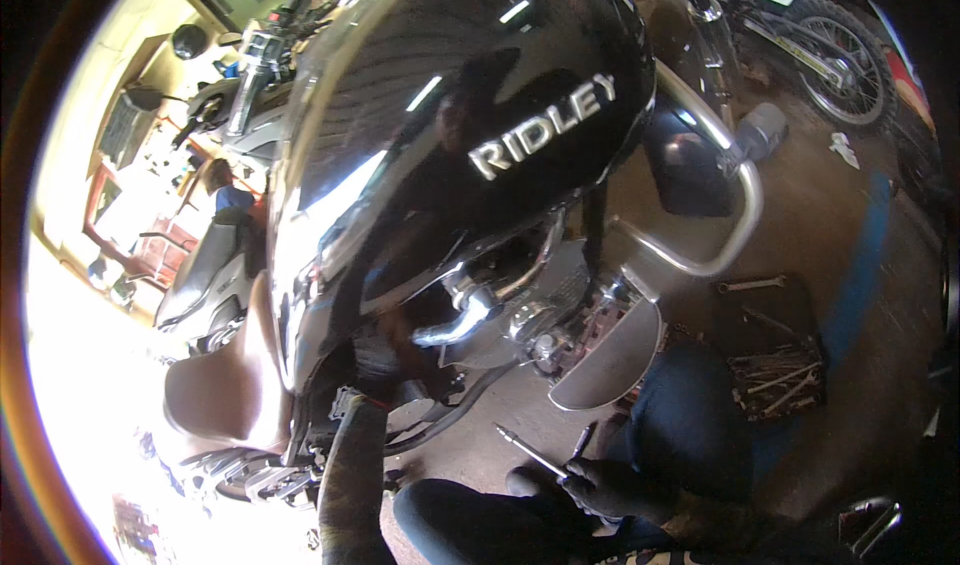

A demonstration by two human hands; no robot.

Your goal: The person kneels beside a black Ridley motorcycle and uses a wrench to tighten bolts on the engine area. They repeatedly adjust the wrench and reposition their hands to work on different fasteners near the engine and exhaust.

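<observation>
A motorcycle with a glossy black fuel tank (480, 95) fills the middle of the view. From the lower edge my left forearm (353, 475) reaches up into the dark space below the tank, near the brown seat (230, 380). My left hand is lost in shadow there, so its fingers do not show. Low and right of centre, above my bent legs, my right hand (615, 487) is closed round a slim tool with a long silver shaft (535, 450). Its tip points up and left. A dark, thin piece (583, 440) sticks up beside that hand; its kind is unclear.
A half-round footboard (610, 360) juts out close to my knee (690, 415). Ahead curves a chrome crash bar (745, 225). On the floor at right lies a dark tray with several wrenches (785, 380). Other motorcycles (840, 70) stand at far right and left.
</observation>
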